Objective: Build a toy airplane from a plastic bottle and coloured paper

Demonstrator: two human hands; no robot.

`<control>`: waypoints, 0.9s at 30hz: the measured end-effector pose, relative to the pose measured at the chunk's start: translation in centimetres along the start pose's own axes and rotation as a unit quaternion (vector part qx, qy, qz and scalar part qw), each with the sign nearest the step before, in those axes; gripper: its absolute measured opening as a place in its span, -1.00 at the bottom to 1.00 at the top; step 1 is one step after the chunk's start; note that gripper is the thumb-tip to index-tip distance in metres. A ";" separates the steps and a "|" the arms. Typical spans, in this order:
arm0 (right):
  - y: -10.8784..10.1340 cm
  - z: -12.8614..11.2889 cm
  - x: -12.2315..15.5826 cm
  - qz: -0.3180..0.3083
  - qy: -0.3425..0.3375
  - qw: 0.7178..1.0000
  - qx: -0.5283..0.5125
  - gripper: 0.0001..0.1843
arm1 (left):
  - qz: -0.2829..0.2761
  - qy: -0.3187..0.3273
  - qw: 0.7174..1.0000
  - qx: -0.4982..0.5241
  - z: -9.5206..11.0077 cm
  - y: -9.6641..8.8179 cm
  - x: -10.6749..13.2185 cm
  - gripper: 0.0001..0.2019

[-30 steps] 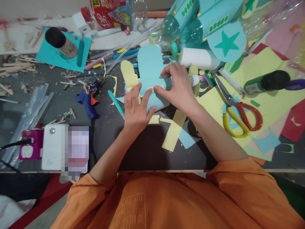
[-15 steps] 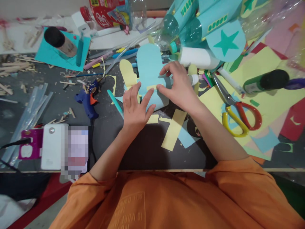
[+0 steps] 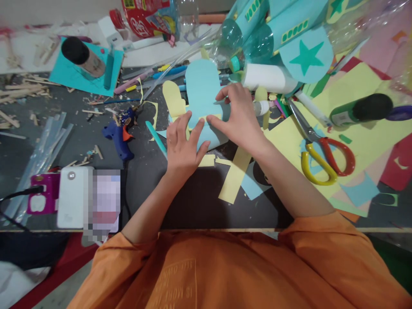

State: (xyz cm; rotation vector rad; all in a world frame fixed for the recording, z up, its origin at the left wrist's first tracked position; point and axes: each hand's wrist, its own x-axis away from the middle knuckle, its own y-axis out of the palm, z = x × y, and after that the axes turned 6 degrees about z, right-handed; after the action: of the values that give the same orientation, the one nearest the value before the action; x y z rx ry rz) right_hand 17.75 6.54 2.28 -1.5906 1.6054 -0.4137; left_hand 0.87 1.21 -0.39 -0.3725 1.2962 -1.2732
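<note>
A light-blue paper piece (image 3: pixel 202 81) with a rounded top lies in front of me, with a narrow yellow paper strip (image 3: pixel 215 116) across its lower part. My left hand (image 3: pixel 183 146) rests palm down with spread fingers, its index fingertip at the strip's left part. My right hand (image 3: pixel 238 112) has its thumb tip on the strip close to that index finger. Its other fingers curve apart from the thumb, near the paper's right edge. A rounded yellow paper piece (image 3: pixel 174 98) lies just left of the blue one. The strip's left end is partly hidden by my fingers.
A blue glue gun (image 3: pixel 119 139) and a white power bank (image 3: pixel 73 197) lie to the left. Scissors (image 3: pixel 318 150) lie on paper sheets at the right. Bottles with blue paper (image 3: pixel 291 34) stand at the back. Yellow scraps (image 3: pixel 234 180) lie near the front.
My right thumb has slid a little left along the yellow strip, showing more of its right end. My left index fingertip has shifted slightly left. The blue paper stays in place.
</note>
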 end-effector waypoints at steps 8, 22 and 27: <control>-0.4 0.4 -0.1 0.003 0.000 1.000 -0.013 -0.74 | -0.003 0.007 1.000 0.006 -0.2 0.0 0.0 -0.47; -0.9 0.1 -0.3 -0.023 0.002 1.000 -0.010 -0.69 | -0.024 -0.021 0.999 0.033 0.0 -0.2 0.0 -0.50; -2.7 0.9 -1.0 -0.078 0.000 0.994 -0.073 -0.72 | -0.038 -0.028 0.998 0.046 -0.2 -0.3 -0.2 -0.50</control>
State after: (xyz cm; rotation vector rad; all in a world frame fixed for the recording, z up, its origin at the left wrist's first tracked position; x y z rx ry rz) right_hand 20.05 7.40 4.00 -1.8352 1.5455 -0.3855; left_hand 0.57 1.35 -0.16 -0.3935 1.1806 -1.3720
